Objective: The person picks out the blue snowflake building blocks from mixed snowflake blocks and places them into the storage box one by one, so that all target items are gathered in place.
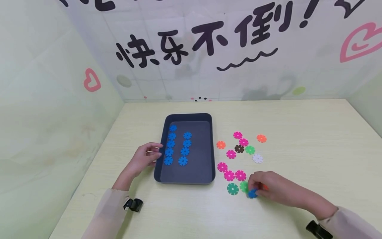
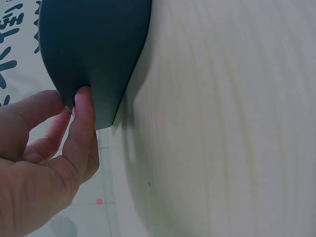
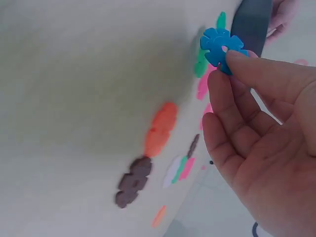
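Thumb and forefinger of my right hand (image 1: 279, 189) pinch a blue notched plastic disc (image 3: 222, 48), a snowflake-shaped connector, over the table to the right of the tray. A light green disc (image 1: 244, 187) and an orange one lie right beside that hand, the orange one partly hidden. My left hand (image 1: 144, 157) grips the left rim of a dark grey tray (image 1: 203, 171), with the thumb on its outer wall in the left wrist view. Inside the tray, several blue discs (image 1: 170, 144) form a left column and several more (image 1: 185, 151) a shorter second column.
Several pink discs (image 1: 229, 175) are scattered right of the tray. Among them lie a dark green disc (image 1: 232, 189), a brown disc (image 1: 239, 148), a white disc (image 1: 257, 158) and an orange disc (image 1: 261, 138). A printed wall covering (image 1: 191, 83) stands behind the table.
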`<state>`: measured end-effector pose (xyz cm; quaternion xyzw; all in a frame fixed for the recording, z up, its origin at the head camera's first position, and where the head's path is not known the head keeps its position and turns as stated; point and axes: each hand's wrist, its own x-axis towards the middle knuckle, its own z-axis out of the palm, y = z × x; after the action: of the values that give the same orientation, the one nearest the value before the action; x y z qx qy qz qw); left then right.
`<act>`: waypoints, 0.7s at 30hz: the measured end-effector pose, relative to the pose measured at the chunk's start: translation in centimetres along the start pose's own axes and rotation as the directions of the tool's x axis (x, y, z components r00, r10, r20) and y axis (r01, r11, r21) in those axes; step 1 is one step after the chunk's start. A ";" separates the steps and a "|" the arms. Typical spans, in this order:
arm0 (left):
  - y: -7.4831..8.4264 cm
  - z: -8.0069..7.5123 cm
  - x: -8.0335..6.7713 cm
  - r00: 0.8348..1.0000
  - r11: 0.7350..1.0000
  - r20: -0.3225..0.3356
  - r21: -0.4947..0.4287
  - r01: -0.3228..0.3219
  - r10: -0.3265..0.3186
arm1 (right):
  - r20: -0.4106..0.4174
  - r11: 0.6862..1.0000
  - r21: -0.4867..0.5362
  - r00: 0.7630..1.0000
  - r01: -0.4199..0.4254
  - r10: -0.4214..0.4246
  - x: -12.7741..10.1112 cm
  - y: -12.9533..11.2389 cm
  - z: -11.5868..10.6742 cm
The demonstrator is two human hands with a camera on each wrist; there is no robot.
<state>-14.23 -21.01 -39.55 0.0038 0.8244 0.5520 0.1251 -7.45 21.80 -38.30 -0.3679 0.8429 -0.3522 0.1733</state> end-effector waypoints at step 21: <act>0.1 0.0 0.0 1.000 1.000 -0.004 -0.014 0.003 -0.004 | -0.189 0.992 -0.038 0.974 0.122 -0.127 11.2 -4.4 -4.1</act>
<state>-14.22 -20.97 -39.51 0.0004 0.8208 0.5576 0.1244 -14.99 13.25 -32.65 -0.3867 0.8355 -0.3849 0.0646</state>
